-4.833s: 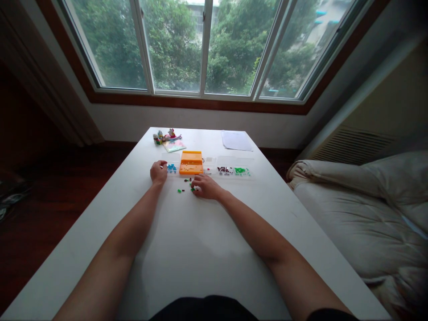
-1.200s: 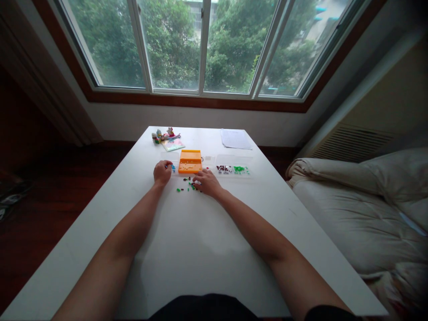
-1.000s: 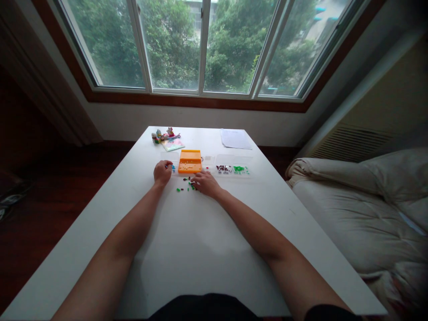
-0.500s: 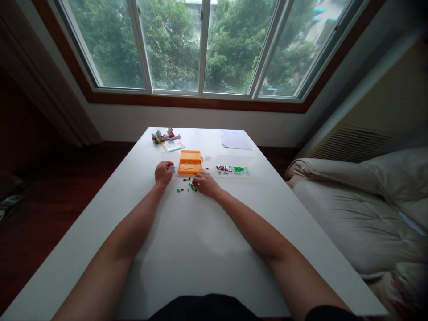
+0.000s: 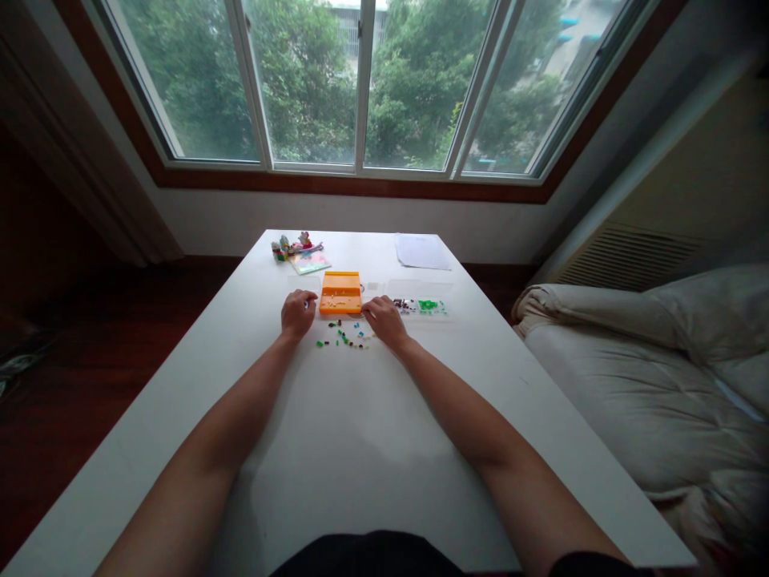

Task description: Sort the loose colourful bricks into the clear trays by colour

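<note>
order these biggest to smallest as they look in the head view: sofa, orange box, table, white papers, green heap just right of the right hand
1. table
2. sofa, cut off by the picture edge
3. orange box and white papers, too alike to rank
4. green heap

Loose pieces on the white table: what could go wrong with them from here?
The right hand is close beside the loose pieces, so a careless sweep might scatter them. It is also right by the near right corner of the open orange case, so a bump could jostle the small pieces inside and perhaps mix them with the loose ones.
</note>
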A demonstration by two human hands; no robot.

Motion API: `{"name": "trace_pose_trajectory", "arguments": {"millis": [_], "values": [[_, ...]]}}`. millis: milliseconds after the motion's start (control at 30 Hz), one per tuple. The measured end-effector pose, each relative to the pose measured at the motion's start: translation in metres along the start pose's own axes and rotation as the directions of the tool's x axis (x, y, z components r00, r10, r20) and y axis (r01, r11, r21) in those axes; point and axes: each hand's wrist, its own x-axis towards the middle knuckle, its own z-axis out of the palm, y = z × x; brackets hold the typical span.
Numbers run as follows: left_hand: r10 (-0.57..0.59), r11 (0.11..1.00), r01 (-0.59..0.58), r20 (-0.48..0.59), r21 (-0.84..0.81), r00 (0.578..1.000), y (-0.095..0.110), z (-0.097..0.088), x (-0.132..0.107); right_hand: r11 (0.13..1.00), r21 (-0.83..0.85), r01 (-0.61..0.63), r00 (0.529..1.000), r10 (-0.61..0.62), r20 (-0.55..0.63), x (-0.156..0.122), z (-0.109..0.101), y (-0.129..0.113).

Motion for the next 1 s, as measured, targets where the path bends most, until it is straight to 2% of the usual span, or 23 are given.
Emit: {"name": "trace_pose_trajectory", "arguments": {"millis": [100,200,367,633,800,867,900,1000], "values": [[0.041,0.999,-0.041,0.024,-0.007,0.999,0.008,0.000,-0.002,0.990,-0.019,-0.141,0.982,0.138,-0.129,0.000,-0.006,0.018],[0.079,0.997,-0.078,0.034,-0.025,0.996,0.013,0.000,-0.004,0.961,-0.040,-0.275,0.938,0.258,-0.231,0.000,-0.010,0.037],[0.118,0.992,-0.116,0.034,-0.056,0.993,0.014,0.001,-0.005,0.908,-0.032,-0.417,0.868,0.387,-0.311,-0.002,-0.011,0.059],[0.087,0.996,-0.086,0.054,-0.033,0.995,0.016,-0.002,-0.005,0.875,0.008,-0.483,0.831,0.462,-0.310,-0.005,-0.009,0.066],[0.131,0.991,-0.129,0.069,-0.044,0.989,0.018,-0.004,-0.004,0.891,0.001,-0.454,0.850,0.433,-0.300,-0.004,-0.007,0.061],[0.200,0.979,-0.190,0.164,-0.077,0.966,0.022,-0.005,-0.003,0.903,-0.017,-0.430,0.867,0.408,-0.287,-0.004,-0.005,0.057],[0.252,0.967,-0.235,0.238,-0.099,0.938,0.025,-0.006,-0.002,0.907,-0.027,-0.420,0.874,0.397,-0.280,-0.004,-0.005,0.056],[0.419,0.907,-0.382,0.450,-0.175,0.789,0.037,-0.009,-0.002,0.917,-0.057,-0.395,0.892,0.368,-0.262,-0.003,-0.006,0.052]]}}
